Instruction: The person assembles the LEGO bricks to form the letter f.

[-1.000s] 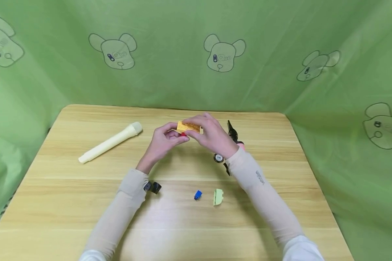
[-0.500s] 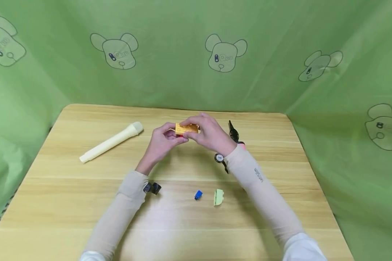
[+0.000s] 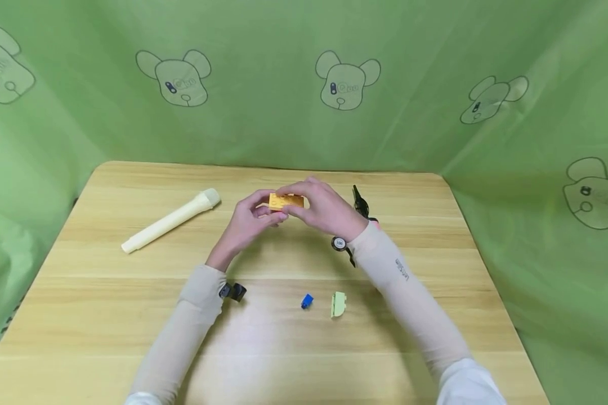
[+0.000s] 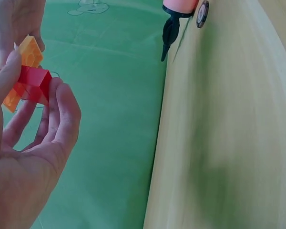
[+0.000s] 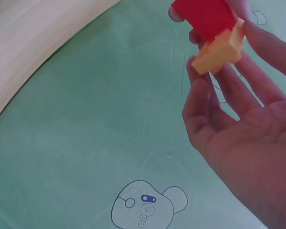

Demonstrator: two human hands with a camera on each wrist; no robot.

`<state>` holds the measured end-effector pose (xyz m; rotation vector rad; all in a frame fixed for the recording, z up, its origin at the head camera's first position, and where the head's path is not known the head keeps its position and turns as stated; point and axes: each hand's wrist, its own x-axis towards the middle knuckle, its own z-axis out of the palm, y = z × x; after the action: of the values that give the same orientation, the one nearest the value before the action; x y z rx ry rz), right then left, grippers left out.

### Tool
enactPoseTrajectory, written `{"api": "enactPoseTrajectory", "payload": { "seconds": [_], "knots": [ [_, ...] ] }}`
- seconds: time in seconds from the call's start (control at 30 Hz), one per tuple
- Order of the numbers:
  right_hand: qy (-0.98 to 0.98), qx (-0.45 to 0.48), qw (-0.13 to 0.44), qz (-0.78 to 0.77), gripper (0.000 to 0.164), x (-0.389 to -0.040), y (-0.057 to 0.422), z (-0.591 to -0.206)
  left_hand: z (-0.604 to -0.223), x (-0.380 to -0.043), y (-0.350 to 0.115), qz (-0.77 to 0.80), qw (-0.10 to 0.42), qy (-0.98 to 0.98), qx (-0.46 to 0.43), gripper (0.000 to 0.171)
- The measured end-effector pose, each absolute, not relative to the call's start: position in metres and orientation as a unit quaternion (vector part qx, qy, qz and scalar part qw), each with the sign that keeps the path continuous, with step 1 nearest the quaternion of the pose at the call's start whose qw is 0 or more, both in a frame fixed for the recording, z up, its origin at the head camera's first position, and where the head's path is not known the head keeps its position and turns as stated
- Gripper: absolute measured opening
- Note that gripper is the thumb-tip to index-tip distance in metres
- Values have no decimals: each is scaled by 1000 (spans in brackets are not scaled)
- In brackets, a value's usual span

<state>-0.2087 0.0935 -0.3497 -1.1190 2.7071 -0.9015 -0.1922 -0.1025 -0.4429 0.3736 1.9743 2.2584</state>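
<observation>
Above the far middle of the table, my left hand [image 3: 245,222] grips a red toy brick [image 4: 35,81] between thumb and fingers. My right hand [image 3: 326,208] pinches a yellow-orange studded brick [image 3: 284,201] from above, thumb on the near side. In the right wrist view the orange brick [image 5: 219,52] meets the red brick [image 5: 207,16] along one face; whether they are locked together I cannot tell. The red brick is hidden in the head view. Nearer the front lie a small blue brick [image 3: 307,301] and a pale green brick [image 3: 338,304] with a curved side.
A cream microphone-shaped stick [image 3: 169,222] lies at the left of the wooden table [image 3: 106,315]. Behind my right wrist is a pink thing [image 4: 178,5] with a black pointed end, beside a round black-rimmed disc [image 3: 339,243]. Green cloth [image 3: 263,129] hangs around the table.
Both hands have shifted slightly left with the bricks. The orange brick has tilted, showing more of its studded face, and the red brick has gone from sight in the head view.
</observation>
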Motion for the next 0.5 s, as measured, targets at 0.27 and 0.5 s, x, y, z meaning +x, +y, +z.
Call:
{"api": "enactPoseTrajectory", "payload": {
  "seconds": [0.27, 0.5],
  "knots": [
    [912, -317, 2, -261, 19, -192, 111, -345, -457, -196, -105, 735, 44, 667, 114, 45],
    [907, -344, 67, -234, 6, -168, 123, -366, -460, -197, -103, 739, 43, 663, 113, 46]
  ]
}}
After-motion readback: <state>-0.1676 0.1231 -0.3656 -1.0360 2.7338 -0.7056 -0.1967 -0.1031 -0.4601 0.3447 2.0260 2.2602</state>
